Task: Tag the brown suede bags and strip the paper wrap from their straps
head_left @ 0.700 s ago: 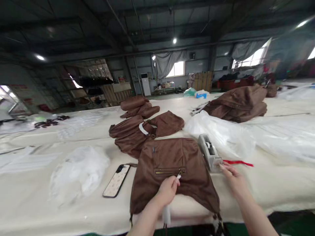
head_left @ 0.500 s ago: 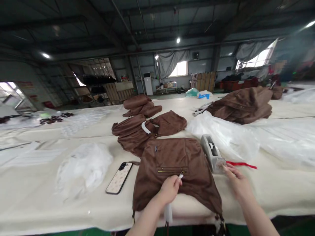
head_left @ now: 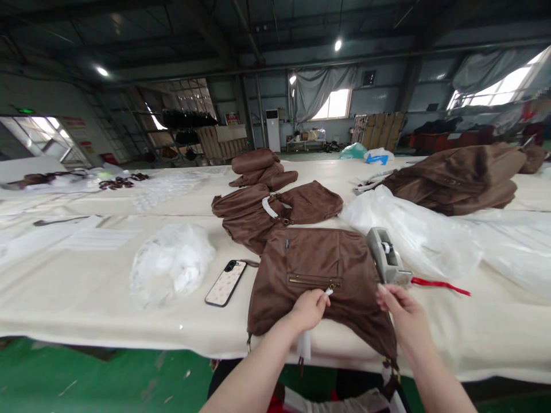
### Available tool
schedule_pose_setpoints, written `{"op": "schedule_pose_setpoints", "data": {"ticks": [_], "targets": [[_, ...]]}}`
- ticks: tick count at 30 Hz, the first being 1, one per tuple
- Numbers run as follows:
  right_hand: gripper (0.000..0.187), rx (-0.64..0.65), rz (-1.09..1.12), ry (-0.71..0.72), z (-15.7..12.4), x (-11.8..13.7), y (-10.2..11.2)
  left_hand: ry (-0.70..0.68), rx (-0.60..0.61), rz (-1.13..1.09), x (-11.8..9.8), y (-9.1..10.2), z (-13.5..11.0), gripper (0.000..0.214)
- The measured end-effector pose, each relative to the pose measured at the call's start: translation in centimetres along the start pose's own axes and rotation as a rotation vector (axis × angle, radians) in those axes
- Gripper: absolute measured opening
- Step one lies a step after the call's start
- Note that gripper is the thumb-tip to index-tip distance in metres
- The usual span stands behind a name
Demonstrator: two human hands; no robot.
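Observation:
A brown leather bag [head_left: 316,252] lies flat before me, its lower edge hanging over the table's front. My left hand [head_left: 310,307] pinches the white-wrapped zipper pull [head_left: 329,291] at the right end of the bag's front zipper. Over the bag's right edge, my right hand [head_left: 402,310] has its thumb and fingertips pressed together; whatever is between them is too small to make out. Just beyond that hand stands a grey tape dispenser [head_left: 386,258], with a red ribbon [head_left: 441,285] trailing to its right.
Left of the bag lie a phone [head_left: 226,282] and a crumpled clear plastic bag [head_left: 172,258]. More brown bags [head_left: 253,221] rest behind it. Plastic sheeting [head_left: 413,235] and a brown pile [head_left: 460,178] occupy the right side. The table's front edge is close to me.
My right hand has left the tape dispenser and come left to the bag's right edge. My left hand keeps its pinch on the zipper pull. The view has tilted down and turned left.

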State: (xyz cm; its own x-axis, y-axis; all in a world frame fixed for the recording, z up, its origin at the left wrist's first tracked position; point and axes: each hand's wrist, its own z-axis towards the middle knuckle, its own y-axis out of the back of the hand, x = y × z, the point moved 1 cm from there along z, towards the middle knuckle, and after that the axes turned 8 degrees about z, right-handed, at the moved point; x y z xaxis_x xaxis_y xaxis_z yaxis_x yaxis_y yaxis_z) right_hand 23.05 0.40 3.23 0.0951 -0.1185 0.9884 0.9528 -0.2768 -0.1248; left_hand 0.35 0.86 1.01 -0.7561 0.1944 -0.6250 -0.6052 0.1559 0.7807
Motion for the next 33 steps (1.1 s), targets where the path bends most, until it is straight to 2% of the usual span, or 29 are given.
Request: {"op": "schedule_pose_setpoints", "data": {"ticks": [3, 4, 6, 10, 14, 25, 29, 33], "targets": [[0.039, 0.341, 0.04, -0.101, -1.3, -1.2, -4.2, -0.02, -0.013, 0.009, -0.1, 0.0, 0.0, 0.031], [0.039, 0.418, 0.041, -0.132, -1.5, -1.8, -5.2, -0.032, -0.013, 0.011, 0.0, 0.0, 0.0, 0.031], [0.04, 0.492, 0.033, -0.191, -1.8, -3.1, -6.7, -0.055, -0.013, 0.012, 0.1, -0.1, 0.0, 0.029], [0.041, 0.459, -0.016, -0.276, -1.6, -4.7, -7.5, -0.042, -0.011, 0.039, 0.3, -0.3, 0.1, 0.027], [0.038, 0.445, -0.033, -0.307, -1.5, -4.8, -7.3, -0.045, -0.003, 0.038, 0.3, -0.3, 0.1, 0.029], [0.034, 0.403, -0.174, -0.262, -1.5, -5.2, -7.3, -0.013, -0.011, -0.025, 0.5, -0.4, 0.3, 0.026], [0.029, 0.401, -0.208, -0.204, -1.6, -5.1, -7.3, 0.047, 0.032, -0.176, 0.6, -0.6, 0.4, 0.021], [0.029, 0.417, -0.194, -0.204, -1.5, -5.2, -7.1, 0.201, 0.055, -0.402, 0.6, -0.7, 0.8, 0.029]]}}
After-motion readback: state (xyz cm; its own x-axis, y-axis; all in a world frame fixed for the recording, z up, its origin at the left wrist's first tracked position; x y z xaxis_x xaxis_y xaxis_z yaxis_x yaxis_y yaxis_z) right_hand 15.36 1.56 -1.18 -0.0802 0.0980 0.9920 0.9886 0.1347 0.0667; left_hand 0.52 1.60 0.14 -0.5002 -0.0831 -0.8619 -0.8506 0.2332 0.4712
